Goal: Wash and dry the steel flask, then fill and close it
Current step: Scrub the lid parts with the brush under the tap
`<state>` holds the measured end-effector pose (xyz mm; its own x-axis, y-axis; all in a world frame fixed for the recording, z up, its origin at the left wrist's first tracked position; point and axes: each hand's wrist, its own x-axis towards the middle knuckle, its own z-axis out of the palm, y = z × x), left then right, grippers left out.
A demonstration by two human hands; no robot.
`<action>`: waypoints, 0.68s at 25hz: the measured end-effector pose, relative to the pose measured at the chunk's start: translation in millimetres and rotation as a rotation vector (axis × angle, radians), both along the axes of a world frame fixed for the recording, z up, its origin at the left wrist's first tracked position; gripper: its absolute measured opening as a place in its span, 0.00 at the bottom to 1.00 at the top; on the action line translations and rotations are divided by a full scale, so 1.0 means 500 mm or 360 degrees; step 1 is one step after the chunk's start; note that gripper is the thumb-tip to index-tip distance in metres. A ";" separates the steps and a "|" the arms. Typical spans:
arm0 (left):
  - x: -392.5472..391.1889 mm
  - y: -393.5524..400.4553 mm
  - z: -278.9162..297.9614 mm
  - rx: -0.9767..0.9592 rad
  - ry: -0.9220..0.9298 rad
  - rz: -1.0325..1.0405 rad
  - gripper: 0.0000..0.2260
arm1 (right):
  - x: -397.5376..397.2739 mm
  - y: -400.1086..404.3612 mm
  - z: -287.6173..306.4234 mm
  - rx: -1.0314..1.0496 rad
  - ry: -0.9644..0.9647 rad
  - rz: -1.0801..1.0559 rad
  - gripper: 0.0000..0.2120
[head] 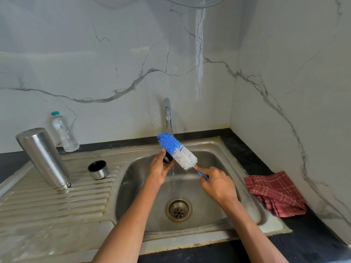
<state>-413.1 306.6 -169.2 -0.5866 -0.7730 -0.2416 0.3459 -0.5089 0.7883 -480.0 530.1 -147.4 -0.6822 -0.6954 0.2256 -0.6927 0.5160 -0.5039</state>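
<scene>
Dark bench [311, 236] across the bottom and right, carrying a steel sink [224, 149] with a ribbed draining board [57, 202] at nine o'clock of the basin. Round drain [178, 209] at six o'clock of the hands. Marble-veined wall behind and to the right.

Steel flask [44, 158] standing mouth-down on the draining board, leaning in this wide view, at nine o'clock of the hands and well apart from them. Red checked cloth [275, 194] crumpled on the bench at three o'clock of the basin, just beside its rim. Clear plastic bottle [64, 131] with a teal cap behind the flask, at about one o'clock of it, against the wall. Tap [168, 114] at twelve o'clock of the basin, water running down from it past the brush.

Blue-and-white bottle brush [177, 150] held slanted over the basin, blue tip toward eleven o'clock under the stream, white bristles nearer the handle. Right hand [218, 185] at four o'clock of the brush, fingers [204, 170] pinching its thin blue handle. Left hand [159, 168] at seven o'clock of the bristles, fingers curled round a small dark stopper [168, 158] (largely hidden behind the brush), touching the bristles. Steel cup lid [98, 169] standing open side up on the draining board, between the flask and the basin.
</scene>
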 end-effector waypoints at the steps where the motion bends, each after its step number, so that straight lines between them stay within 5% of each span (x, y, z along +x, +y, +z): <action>1: 0.001 0.002 0.002 0.0013 0.0021 -0.0038 0.15 | 0.005 -0.009 -0.003 -0.0008 -0.0030 0.0020 0.23; 11: 0.016 -0.010 0.015 -0.0008 0.0272 0.0131 0.16 | 0.007 -0.005 -0.004 0.0009 -0.0258 0.0102 0.23; 17: 0.002 0.030 0.011 -0.0275 0.0076 -0.0119 0.12 | 0.011 -0.025 -0.002 -0.0074 -0.0633 0.0108 0.23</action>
<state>-412.2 321.4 -163.5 -0.6516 -0.7543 -0.0798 0.3510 -0.3932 0.8498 -474.6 517.4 -148.5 -0.6755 -0.7372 -0.0141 -0.4708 0.4461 -0.7611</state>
